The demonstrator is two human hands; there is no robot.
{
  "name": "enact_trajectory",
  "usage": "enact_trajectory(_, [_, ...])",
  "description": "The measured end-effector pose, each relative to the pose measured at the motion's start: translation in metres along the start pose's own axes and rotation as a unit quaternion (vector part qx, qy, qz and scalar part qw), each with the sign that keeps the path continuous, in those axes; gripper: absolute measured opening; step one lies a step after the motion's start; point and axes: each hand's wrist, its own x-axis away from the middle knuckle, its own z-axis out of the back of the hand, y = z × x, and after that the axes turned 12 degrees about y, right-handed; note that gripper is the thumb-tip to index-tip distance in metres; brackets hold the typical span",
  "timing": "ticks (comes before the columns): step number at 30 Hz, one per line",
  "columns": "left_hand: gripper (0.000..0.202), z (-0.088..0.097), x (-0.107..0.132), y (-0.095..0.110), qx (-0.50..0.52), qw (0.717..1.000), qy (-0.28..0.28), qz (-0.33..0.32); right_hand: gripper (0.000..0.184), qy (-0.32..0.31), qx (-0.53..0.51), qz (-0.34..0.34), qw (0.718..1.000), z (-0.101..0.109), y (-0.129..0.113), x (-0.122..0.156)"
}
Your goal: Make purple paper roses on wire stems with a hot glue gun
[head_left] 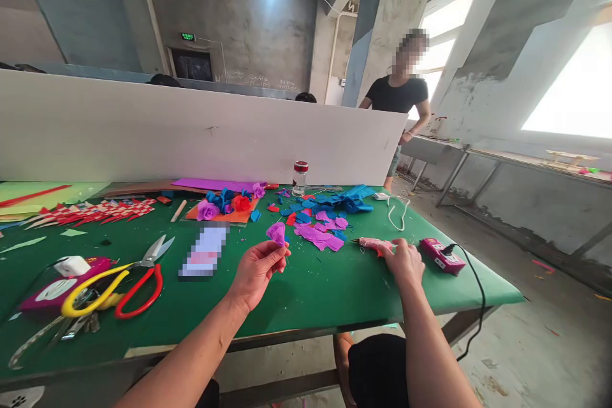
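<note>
My left hand [258, 273] pinches a purple crepe-paper flower [276, 234] at its base, held upright above the table. On the right, my right hand [405, 262] has its fingers closed around the back of a pink hot glue gun [373, 243], whose dark tip points left. How firmly it grips is partly hidden by the hand. Between and beyond the hands lie purple paper petals [320, 237] and blue paper pieces [351, 199]. Finished-looking paper flowers [224, 203] in purple, blue and red rest at the back left.
Scissors [143, 268] with yellow and red handles lie left, near keys and a pink power strip [43, 293]. Another pink power strip [442, 256] with a black cord sits right. A red-lidded jar [299, 178] stands before the white partition [191, 134]. A person [399, 95] stands behind it.
</note>
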Motion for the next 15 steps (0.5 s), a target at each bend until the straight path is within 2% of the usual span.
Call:
enact_trajectory(2, [0.019,-0.001,0.001,-0.001,-0.001,1.000,0.007,0.003,0.047,0.021,-0.130,0.006,0.991,0.005,-0.025,0.016])
enact_trajectory(3, [0.020,-0.001,0.001,-0.002,-0.003,1.000,0.011,0.005,0.045,0.001,-0.236,0.024,0.971,0.008,-0.041,0.027])
enact_trajectory(5, [0.021,-0.001,0.000,-0.004,-0.004,1.000,0.021,0.009,0.043,-0.110,-0.428,0.039,0.896,0.013,-0.076,0.054])
enact_trajectory(6, [0.022,-0.001,0.000,-0.005,-0.004,1.000,0.027,0.010,0.041,-0.160,-0.481,0.038,0.861,0.016,-0.093,0.068])
enact_trajectory(8, [0.023,0.000,0.000,-0.007,-0.007,0.999,0.034,0.010,0.037,-0.211,-0.523,0.058,0.824,0.022,-0.123,0.092])
enact_trajectory(11, [0.022,0.000,0.000,-0.009,-0.017,0.999,0.030,-0.003,0.033,-0.215,-0.528,0.109,0.814,0.029,-0.149,0.114])
enact_trajectory(15, [0.021,-0.002,0.001,-0.009,-0.027,0.999,0.016,-0.015,0.027,-0.221,-0.527,0.121,0.812,0.029,-0.156,0.120])
